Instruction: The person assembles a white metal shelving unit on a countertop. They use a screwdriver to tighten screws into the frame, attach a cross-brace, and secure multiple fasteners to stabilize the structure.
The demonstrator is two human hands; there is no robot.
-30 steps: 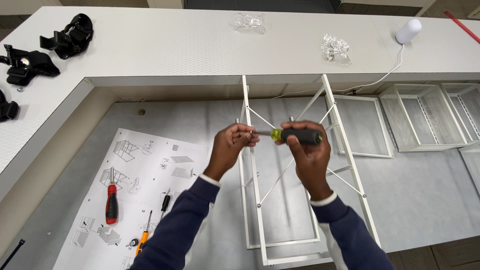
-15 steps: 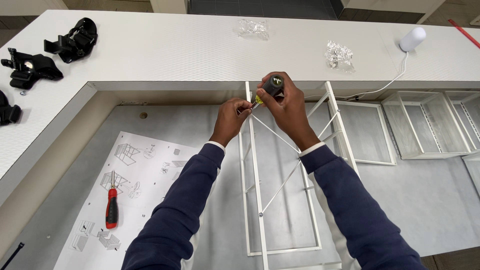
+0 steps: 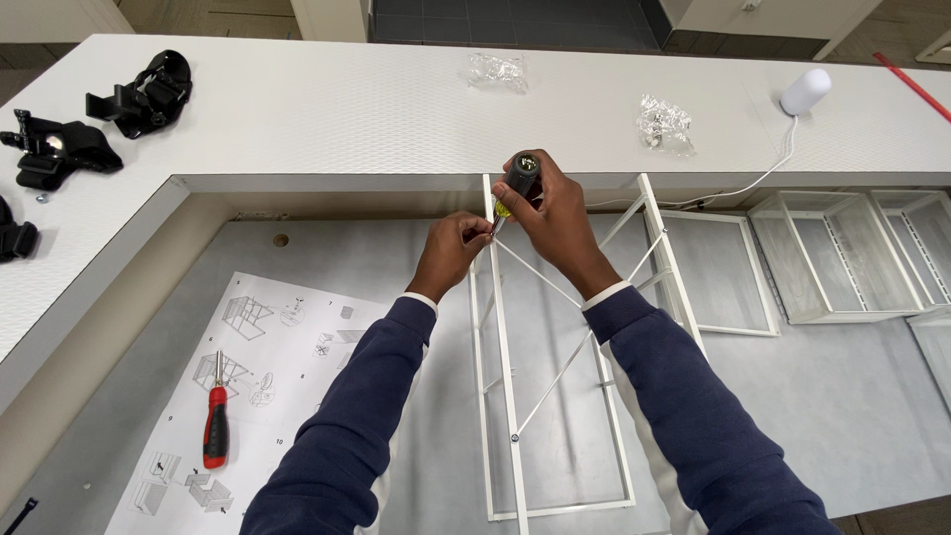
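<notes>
The right hand (image 3: 560, 213) grips a screwdriver (image 3: 515, 183), its handle sticking out at the hand's ten o'clock. The left hand (image 3: 451, 253) pinches the white metal frame (image 3: 500, 337) at the tool's tip, near the table (image 3: 396, 109) edge.

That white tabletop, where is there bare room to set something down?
The white tabletop is bare between the black straps and the left plastic bag. The grey floor is bare right of the white frame. It is crowded where both hands work and on the instruction sheet by the red screwdriver.
</notes>
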